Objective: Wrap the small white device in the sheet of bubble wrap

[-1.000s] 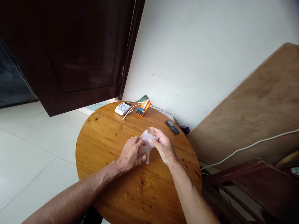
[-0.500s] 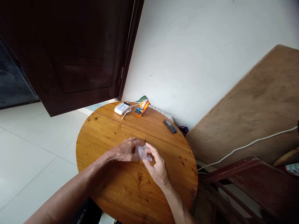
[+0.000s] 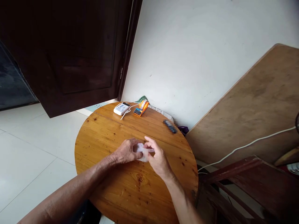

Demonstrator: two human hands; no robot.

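Observation:
Over the middle of a round wooden table (image 3: 112, 133), my left hand (image 3: 126, 151) and my right hand (image 3: 157, 157) meet around a small crumpled piece of clear plastic wrap (image 3: 142, 151). Both hands pinch it between fingers and thumb, the left from the left side, the right from the right. The wrap is bunched small and partly hidden by my fingers.
At the table's far edge lie a white device with a cord (image 3: 121, 108), an orange tape dispenser (image 3: 141, 109) and a dark bar-shaped object (image 3: 170, 126). A dark door (image 3: 70, 49) stands at the left. A wooden board (image 3: 252, 102) leans against the wall at the right, above a white cable (image 3: 247, 144) and dark wooden furniture (image 3: 245, 186).
The plastic wrap, held up and spread out a second ago, is now bunched smaller between my fingers. My hands have come lower and nearer to me over the table.

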